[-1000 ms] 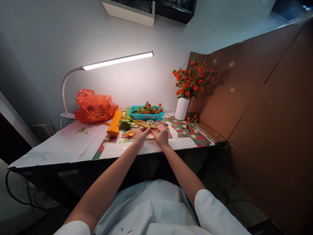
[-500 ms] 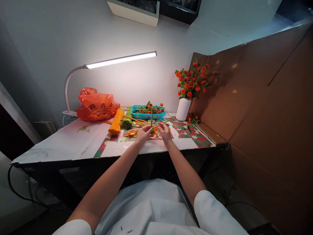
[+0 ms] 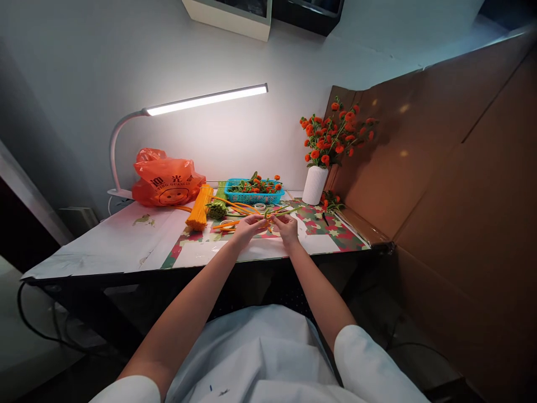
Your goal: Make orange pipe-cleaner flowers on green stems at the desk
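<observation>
My left hand (image 3: 248,227) and my right hand (image 3: 288,227) meet over the patterned mat (image 3: 319,230) near the table's front edge. Both are closed, pinching a thin green stem (image 3: 280,212) with a small orange bit between them; the stem slants up to the right. Loose orange and green stems (image 3: 235,208) lie just behind the hands. A bundle of orange stems (image 3: 198,209) and a bundle of green ones (image 3: 217,209) lie to the left.
A blue basket (image 3: 253,196) of orange flowers stands behind the hands. A white vase (image 3: 314,185) of orange flowers stands at the back right by a cardboard wall (image 3: 461,168). An orange plastic bag (image 3: 166,181) and a lit desk lamp (image 3: 201,102) are at the back left.
The green stem stood upright half a second ago; it now leans to the right. Both hands have stayed together over the mat.
</observation>
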The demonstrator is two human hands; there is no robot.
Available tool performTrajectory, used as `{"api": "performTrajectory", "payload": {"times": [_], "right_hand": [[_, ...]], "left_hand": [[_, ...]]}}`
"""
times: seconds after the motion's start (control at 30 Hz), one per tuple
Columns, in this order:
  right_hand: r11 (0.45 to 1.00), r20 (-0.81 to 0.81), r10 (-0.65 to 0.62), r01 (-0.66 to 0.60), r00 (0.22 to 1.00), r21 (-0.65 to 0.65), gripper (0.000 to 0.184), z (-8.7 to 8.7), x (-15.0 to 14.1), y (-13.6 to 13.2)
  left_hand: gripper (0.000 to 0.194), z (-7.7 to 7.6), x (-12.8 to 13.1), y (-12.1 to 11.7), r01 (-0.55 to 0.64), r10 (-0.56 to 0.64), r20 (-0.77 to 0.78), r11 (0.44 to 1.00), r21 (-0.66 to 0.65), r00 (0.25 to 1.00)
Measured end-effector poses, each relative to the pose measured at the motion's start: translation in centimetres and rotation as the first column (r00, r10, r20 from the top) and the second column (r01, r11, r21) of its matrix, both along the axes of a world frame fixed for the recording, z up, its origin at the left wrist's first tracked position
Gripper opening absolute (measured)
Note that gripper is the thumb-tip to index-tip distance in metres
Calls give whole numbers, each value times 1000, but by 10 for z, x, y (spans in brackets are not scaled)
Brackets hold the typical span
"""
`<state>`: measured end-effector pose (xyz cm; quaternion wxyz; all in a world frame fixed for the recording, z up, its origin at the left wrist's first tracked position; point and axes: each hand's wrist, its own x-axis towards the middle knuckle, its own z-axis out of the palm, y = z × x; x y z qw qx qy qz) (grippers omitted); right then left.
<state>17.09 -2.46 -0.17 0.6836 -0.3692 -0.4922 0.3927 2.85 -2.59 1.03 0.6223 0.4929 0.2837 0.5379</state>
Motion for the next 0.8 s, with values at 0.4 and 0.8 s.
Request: {"api": "performTrajectory", "payload": {"times": [0.4,0.8], "right_hand": [[970,186,214,-231,959,75,30,9,4,-16],[986,240,68,-101,968,129,29,8,-6,-23]], "left_hand": [[39,-2,-1,3,28,-28,31,1000,-8,999],[42,-4,2,0,-77,82,-59,993,88,995]]}}
